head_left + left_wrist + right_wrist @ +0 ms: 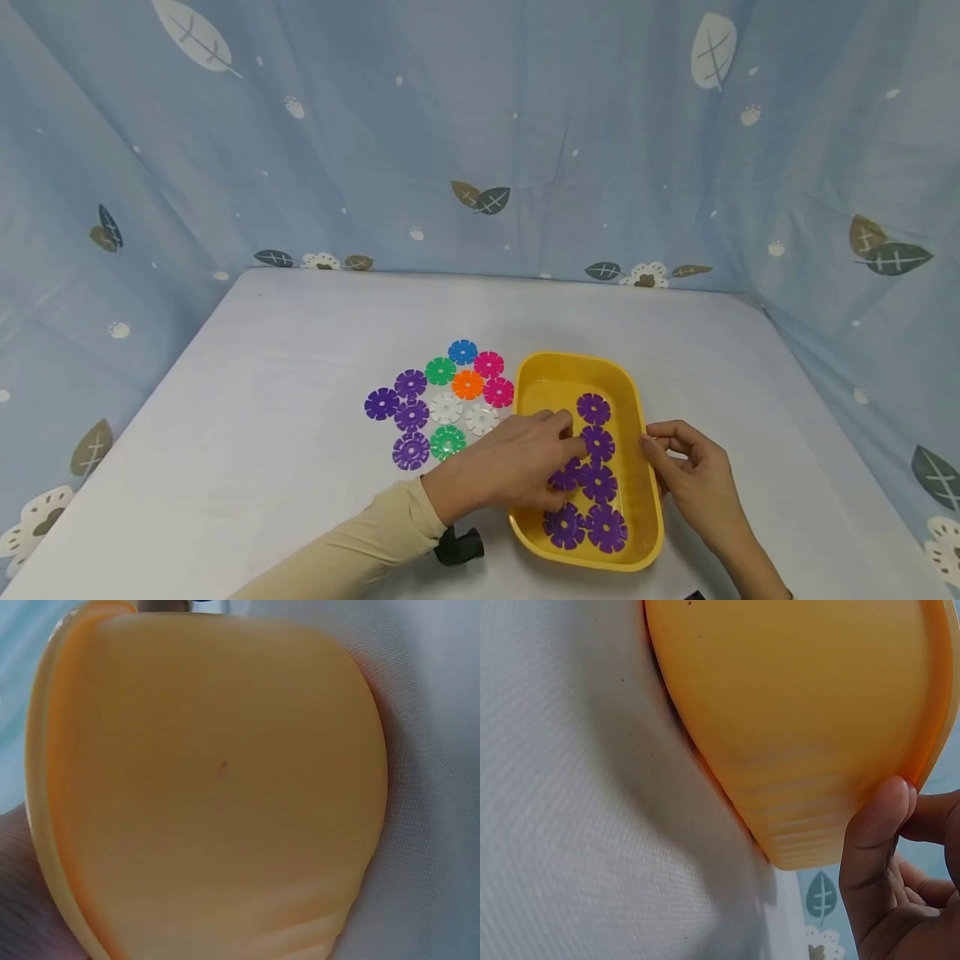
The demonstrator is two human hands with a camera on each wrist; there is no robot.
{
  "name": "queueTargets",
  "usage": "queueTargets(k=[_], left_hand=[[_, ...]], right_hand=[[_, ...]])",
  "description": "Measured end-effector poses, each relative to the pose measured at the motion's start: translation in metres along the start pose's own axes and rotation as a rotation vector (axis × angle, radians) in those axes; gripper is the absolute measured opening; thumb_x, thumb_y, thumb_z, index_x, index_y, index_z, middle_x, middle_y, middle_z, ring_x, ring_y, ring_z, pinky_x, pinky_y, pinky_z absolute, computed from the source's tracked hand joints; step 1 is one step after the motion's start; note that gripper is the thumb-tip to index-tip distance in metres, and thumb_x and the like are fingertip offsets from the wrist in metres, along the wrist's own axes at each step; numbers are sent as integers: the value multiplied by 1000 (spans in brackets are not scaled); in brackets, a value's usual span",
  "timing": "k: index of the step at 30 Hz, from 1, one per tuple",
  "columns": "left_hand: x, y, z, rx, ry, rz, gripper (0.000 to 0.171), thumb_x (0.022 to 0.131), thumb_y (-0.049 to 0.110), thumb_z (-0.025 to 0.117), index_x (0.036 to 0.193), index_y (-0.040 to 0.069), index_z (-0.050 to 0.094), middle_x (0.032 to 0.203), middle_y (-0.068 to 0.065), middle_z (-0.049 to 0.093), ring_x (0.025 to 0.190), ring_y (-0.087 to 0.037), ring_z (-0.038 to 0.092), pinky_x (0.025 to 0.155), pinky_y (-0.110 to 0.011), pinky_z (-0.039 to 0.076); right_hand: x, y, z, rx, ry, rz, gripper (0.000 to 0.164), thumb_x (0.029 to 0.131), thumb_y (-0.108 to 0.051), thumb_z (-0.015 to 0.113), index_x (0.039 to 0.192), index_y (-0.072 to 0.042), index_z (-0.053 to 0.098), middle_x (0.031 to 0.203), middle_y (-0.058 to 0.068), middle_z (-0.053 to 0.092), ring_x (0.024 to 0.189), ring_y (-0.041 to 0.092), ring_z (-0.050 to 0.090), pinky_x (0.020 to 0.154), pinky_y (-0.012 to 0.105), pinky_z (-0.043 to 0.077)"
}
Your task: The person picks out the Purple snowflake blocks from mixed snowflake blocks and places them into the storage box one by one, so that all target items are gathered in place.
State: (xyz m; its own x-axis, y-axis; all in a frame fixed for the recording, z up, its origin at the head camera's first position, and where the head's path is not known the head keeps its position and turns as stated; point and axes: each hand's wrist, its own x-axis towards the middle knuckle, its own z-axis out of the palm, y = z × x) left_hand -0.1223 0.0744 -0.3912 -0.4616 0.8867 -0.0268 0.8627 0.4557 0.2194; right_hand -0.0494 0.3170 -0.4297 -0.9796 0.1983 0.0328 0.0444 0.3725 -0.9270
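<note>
A yellow plastic tray (543,387) with several purple snowflake discs (606,527) inside is on the table. My left hand (525,458) reaches over its left rim, with bent fingers around a partly covered purple disc (562,476). I cannot tell whether they pinch it. My right hand (693,479) pinches the tray's right rim between thumb and fingers. In the right wrist view, the thumb (881,832) lies against the yellow outer wall (802,697). The left wrist view is mostly filled by the tray's outer side (217,780).
Left of the tray lies a cluster of loose discs: several purple ones (411,450), white ones (446,408), green (440,371), blue (462,352), orange (467,385) and pink (489,364). A white cloth (247,433) covers the table. Blue leaf-print curtain (420,125) hangs behind.
</note>
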Motion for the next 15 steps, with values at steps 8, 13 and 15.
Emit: queueTargets(k=[8, 13, 15], left_hand=[[5, 2, 3, 41, -49, -33, 47, 83, 47, 80, 122, 24, 68, 103, 5, 51, 87, -9, 47, 69, -17, 44], [9, 2, 4, 50, -79, -46, 46, 83, 45, 80, 121, 24, 69, 103, 5, 54, 88, -10, 47, 71, -18, 45], [10, 2, 5, 49, -87, -48, 44, 83, 45, 80, 120, 24, 70, 101, 5, 54, 87, -10, 47, 71, -19, 44]], right_hand=[[-1, 0, 0, -8, 4, -5, 26, 99, -18, 64, 114, 3, 61, 90, 15, 63, 51, 21, 61, 47, 33, 53], [0, -2, 0, -5, 2, -7, 26, 99, -19, 64, 113, 3, 62, 89, 16, 63, 51, 22, 61, 47, 33, 53], [0, -2, 0, 2, 4, -7, 26, 99, -18, 65, 113, 3, 62, 89, 16, 63, 51, 22, 61, 47, 33, 53]])
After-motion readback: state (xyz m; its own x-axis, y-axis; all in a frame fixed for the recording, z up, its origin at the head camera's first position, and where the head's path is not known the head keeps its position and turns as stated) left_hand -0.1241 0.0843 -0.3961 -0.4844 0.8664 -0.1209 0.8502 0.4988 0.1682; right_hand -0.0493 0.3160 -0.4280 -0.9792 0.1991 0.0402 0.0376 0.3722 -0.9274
